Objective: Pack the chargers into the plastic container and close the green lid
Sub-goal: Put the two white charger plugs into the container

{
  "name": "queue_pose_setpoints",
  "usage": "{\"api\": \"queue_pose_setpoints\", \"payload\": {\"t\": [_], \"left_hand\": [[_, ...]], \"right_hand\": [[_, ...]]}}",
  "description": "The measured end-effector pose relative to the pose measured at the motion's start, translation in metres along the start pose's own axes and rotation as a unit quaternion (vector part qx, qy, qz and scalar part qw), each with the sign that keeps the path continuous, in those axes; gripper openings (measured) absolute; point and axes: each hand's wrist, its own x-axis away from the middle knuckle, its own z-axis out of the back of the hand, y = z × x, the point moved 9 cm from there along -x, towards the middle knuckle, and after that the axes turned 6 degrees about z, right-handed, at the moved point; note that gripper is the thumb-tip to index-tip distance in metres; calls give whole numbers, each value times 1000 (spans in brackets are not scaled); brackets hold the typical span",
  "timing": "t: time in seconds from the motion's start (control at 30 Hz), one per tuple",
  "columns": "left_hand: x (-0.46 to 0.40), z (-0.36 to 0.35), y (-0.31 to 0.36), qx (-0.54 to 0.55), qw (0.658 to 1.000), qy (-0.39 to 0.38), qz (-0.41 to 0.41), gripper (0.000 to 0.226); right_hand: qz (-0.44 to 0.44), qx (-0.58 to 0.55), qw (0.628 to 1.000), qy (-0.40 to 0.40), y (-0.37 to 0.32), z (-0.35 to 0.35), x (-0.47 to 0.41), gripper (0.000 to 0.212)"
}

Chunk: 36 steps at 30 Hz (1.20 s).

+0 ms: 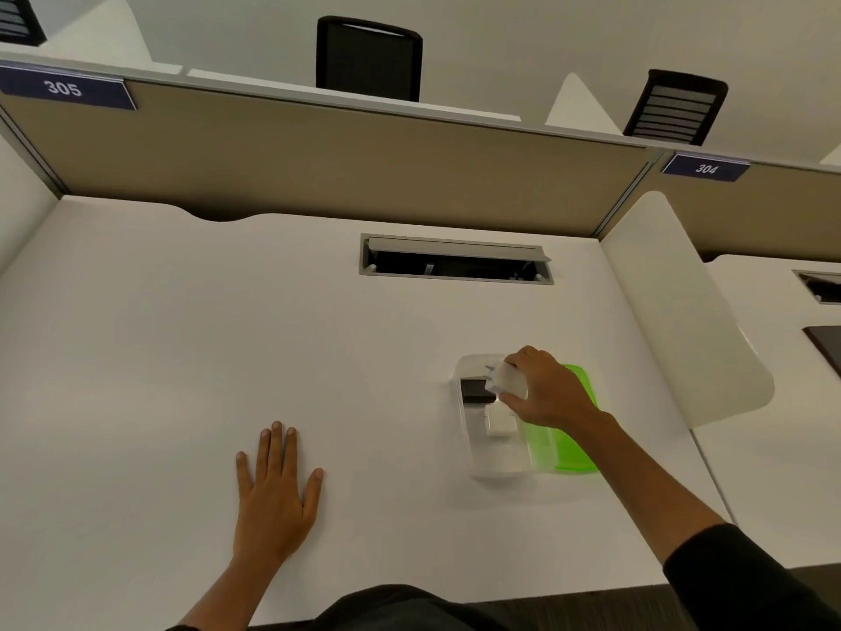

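A clear plastic container (500,469) stands on the white desk, right of centre. Inside it lie a black charger (475,390) at the far end and a white charger (499,422) in the middle. My right hand (548,393) is over the container's far end, shut on another white charger (506,378) with its prongs pointing left. The green lid (575,453) lies flat on the desk against the container's right side, partly under my right wrist. My left hand (275,494) rests flat on the desk, fingers spread, well to the left of the container.
A cable slot (455,259) with its flap up is set into the desk behind the container. A tan partition (318,166) closes the back, and a white curved divider (682,321) stands at the right. The desk's front edge runs just below my arms.
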Motion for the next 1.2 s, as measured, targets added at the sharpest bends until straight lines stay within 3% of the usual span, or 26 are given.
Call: {"api": "queue_pose_setpoints", "payload": {"t": [0.2, 0.4, 0.87, 1.2], "left_hand": [[0, 0, -1, 0, 1000, 0, 2, 86], [0, -1, -1, 1, 1000, 0, 2, 86], [1, 1, 0, 0, 1000, -3, 4, 86], [2, 6, 2, 9, 1000, 7, 2, 86]], "right_hand": [[42, 87, 987, -130, -19, -43, 20, 64], [71, 131, 968, -200, -37, -70, 26, 67], [97, 155, 956, -230, -59, -81, 21, 56], [82, 131, 964, -215, -58, -77, 20, 62]]}}
